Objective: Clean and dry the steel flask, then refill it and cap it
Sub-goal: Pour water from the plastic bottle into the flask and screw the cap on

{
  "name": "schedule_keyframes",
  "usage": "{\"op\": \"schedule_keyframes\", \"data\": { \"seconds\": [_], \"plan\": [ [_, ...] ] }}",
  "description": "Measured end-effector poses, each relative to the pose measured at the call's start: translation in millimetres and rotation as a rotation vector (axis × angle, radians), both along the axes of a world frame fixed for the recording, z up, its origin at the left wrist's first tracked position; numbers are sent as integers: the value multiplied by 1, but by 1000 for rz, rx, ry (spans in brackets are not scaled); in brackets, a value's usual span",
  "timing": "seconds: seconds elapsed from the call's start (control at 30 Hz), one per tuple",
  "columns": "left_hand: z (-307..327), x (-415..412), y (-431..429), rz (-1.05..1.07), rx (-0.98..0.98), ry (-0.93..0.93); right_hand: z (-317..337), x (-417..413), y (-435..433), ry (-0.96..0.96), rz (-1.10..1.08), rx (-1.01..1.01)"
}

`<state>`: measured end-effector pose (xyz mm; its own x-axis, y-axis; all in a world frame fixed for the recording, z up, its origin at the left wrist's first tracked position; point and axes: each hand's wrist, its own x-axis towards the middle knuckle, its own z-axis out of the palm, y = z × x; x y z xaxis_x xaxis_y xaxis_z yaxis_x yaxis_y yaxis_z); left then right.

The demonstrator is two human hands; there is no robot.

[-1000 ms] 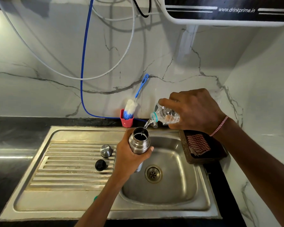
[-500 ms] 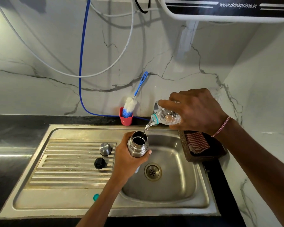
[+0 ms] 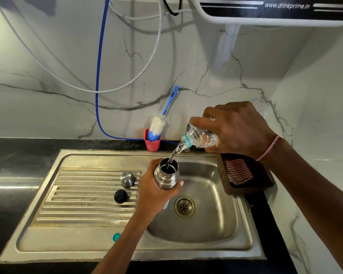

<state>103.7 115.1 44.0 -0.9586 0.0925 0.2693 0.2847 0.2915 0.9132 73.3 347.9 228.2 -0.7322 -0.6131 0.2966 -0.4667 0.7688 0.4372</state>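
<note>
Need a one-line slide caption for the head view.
Over the sink, left hand holds the open steel flask while right hand pours water into it from a clear bottle.

A white purifier point(image 3: 265, 18) hangs far right on the marble wall point(image 3: 48, 107). A blue hose point(image 3: 100, 56) drops to the black counter point(image 3: 12, 159), crossing a looping white hose point(image 3: 115, 89). A red cup point(image 3: 152, 144) stands at the far edge of the sink point(image 3: 87, 244), a dark basket point(image 3: 221, 173) at its right.

This is a home kitchen. A steel sink point(image 3: 212, 228) sits in a black counter point(image 3: 14, 165) beneath a wall-mounted water purifier point(image 3: 275, 12).
</note>
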Motion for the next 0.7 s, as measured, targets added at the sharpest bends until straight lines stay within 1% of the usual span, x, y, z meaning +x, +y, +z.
{"op": "schedule_keyframes", "data": {
  "seconds": [0.7],
  "plan": [
    [2,3,-2,3,20,-9,0,-2,-1,14,-4,12]
  ]
}}
